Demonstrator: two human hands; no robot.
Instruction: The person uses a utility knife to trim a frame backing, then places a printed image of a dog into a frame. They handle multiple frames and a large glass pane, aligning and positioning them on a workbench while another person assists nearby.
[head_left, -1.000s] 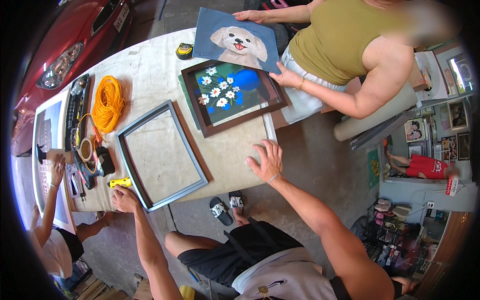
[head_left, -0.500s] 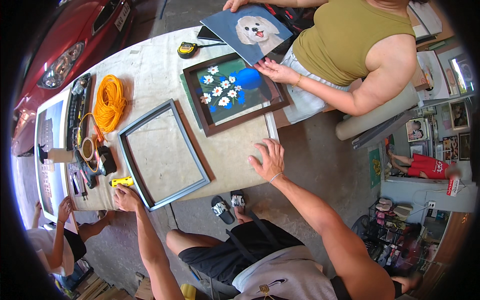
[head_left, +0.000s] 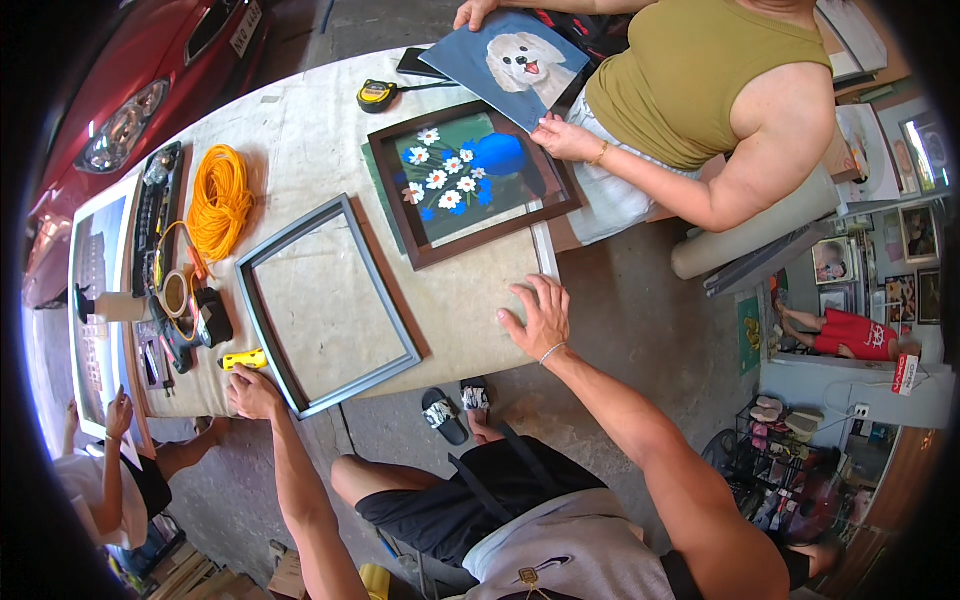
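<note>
Knife watch, folks: the left hand (head_left: 254, 393) is half curled at the near edge, fingertips at or just beside a yellow cutter (head_left: 243, 359) — can't tell if it's gripped. A careless push could shove that into the grey frame (head_left: 358, 384), scratching it; the frame's near corner is right at the tabletop (head_left: 460, 310) edge, so a bump might tip it off. Right hand (head_left: 541, 318) is spread, empty, resting right of the frame. Far right, the co-worker's dog painting (head_left: 530, 68) — if it slips — could smack the brown frame (head_left: 400, 200).
</note>
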